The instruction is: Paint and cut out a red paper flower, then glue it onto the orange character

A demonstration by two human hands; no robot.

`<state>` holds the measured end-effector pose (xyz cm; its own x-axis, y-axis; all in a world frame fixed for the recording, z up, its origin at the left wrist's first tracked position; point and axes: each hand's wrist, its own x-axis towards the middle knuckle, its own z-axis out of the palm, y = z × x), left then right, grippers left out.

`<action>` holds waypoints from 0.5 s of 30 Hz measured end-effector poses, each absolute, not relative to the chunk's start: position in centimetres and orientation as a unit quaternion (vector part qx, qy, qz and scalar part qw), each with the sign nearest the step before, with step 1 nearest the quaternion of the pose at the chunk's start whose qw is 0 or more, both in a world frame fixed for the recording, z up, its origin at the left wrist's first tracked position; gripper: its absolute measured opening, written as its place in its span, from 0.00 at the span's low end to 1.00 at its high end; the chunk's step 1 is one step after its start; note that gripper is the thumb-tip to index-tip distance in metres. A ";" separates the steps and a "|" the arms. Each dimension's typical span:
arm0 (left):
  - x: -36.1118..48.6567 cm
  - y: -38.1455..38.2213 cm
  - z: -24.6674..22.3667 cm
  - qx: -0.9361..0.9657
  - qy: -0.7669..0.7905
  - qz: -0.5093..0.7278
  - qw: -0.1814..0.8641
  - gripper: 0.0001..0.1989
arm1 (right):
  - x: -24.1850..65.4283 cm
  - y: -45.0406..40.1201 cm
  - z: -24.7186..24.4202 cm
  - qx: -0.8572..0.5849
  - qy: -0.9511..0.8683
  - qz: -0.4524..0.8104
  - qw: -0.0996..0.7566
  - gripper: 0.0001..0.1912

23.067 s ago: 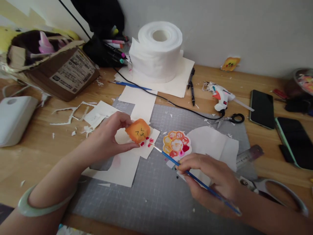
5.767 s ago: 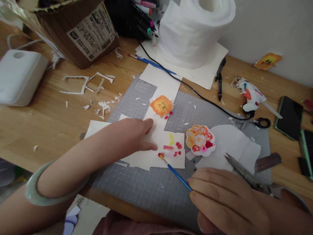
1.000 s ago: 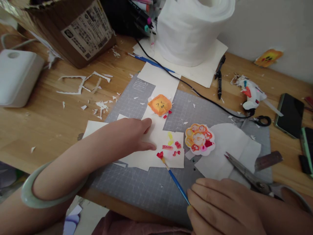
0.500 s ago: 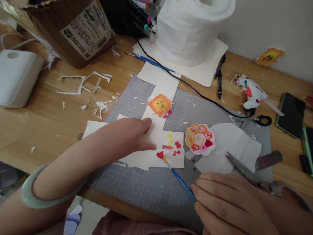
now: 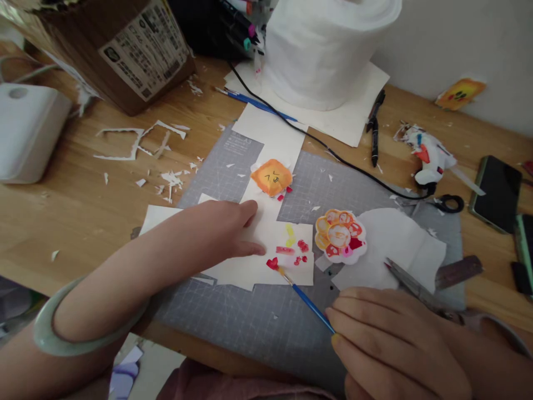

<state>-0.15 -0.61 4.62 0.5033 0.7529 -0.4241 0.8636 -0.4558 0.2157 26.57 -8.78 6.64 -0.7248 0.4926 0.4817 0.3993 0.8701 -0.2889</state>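
Right hand (image 5: 395, 339) is gripping the brush (image 5: 310, 305), apparently applying red paint (image 5: 272, 263) to paper (image 5: 237, 272). Left hand (image 5: 222, 225), thumb and forefinger apart, is resting there. Fine strokes are requiring light pressure.

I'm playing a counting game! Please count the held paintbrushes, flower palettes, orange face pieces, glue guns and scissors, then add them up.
Held paintbrush: 1
Flower palette: 1
Orange face pieces: 2
Glue gun: 1
Scissors: 2
Total: 7

My wooden desk (image 5: 75, 216) meets a plain pale grey wall (image 5: 466, 44) in soft, dim light.
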 end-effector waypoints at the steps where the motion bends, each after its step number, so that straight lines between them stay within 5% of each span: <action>1: -0.1 -0.6 4.7 0.845 0.477 -0.134 0.201 0.18 | 26.6 -8.6 6.6 -0.231 -0.927 0.081 0.284 0.15; 15: 0.0 -0.7 5.0 0.844 0.478 -0.131 0.204 0.16 | 27.1 -8.1 6.9 -0.208 -0.937 0.070 0.271 0.17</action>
